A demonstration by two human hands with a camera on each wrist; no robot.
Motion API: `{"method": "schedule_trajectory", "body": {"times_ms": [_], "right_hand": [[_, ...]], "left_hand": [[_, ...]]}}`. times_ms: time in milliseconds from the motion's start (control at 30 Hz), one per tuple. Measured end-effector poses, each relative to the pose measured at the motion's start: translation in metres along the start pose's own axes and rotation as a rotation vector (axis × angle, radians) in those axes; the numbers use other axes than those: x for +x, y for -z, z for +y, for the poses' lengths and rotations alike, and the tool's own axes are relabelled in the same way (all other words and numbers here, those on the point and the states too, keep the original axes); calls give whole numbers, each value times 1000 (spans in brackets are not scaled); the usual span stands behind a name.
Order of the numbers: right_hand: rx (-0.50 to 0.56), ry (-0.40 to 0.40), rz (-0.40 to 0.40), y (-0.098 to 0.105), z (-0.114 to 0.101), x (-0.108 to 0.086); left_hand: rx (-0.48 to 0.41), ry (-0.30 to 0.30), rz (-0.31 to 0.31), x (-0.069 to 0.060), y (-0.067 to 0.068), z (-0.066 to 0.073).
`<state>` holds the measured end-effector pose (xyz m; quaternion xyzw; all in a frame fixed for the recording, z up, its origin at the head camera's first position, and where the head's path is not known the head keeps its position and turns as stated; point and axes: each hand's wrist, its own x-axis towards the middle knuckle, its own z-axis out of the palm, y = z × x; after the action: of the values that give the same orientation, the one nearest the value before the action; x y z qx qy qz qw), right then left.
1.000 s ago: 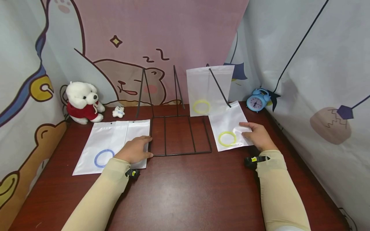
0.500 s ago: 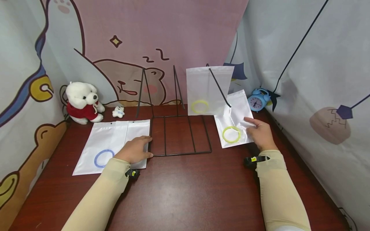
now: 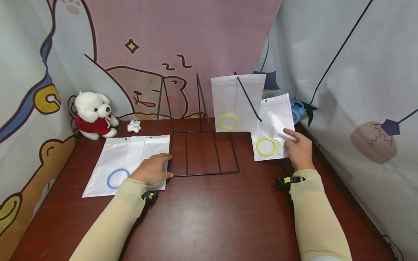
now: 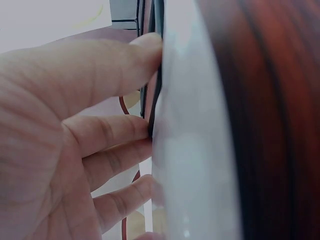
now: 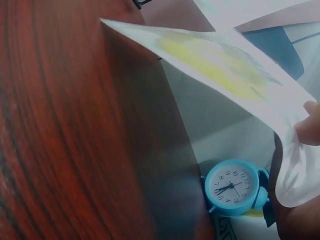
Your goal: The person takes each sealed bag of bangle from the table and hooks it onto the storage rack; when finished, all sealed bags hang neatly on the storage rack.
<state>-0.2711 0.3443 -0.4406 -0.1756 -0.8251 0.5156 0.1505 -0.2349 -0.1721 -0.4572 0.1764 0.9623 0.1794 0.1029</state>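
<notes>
My right hand (image 3: 298, 150) pinches the right edge of a white zip bag (image 3: 281, 112) with a yellow ring (image 3: 266, 146) in it. The bag is raised off the table, tilted, with a small hole near its top. Beside it another white zip bag (image 3: 240, 101) hangs on the right prong of a black wire rack (image 3: 205, 174). My left hand (image 3: 151, 169) rests its thumb and fingertips against the rack's left base bar, over flat white bags (image 3: 98, 181). In the left wrist view, the fingers (image 4: 115, 135) are nearly straight. A blue ring (image 3: 109, 185) shows through one flat bag.
The rack's other prongs (image 3: 160, 101) stick up and forward at the left and middle. A white plush dog (image 3: 93, 112) and a tiny plush bear (image 3: 134, 126) sit at the back left. A blue alarm clock (image 5: 230, 187) stands at the back right, partly behind the lifted bag.
My right hand has lifted the bag from the table and tilted it more upright, moving it right and up. It now covers much of the clock. My left hand has stayed put.
</notes>
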Motion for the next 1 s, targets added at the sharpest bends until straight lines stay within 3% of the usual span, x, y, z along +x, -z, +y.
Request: {"method": "schedule_trajectory", "body": {"times_ms": [467, 767, 1000], "right_hand": [[271, 51, 209, 4, -4, -1], [361, 75, 254, 8, -16, -4], [575, 139, 308, 9, -24, -1]], "left_hand": [[7, -5, -5, 3, -1, -1], [1, 4, 0, 2, -1, 0], [0, 14, -2, 2, -2, -1]]}}
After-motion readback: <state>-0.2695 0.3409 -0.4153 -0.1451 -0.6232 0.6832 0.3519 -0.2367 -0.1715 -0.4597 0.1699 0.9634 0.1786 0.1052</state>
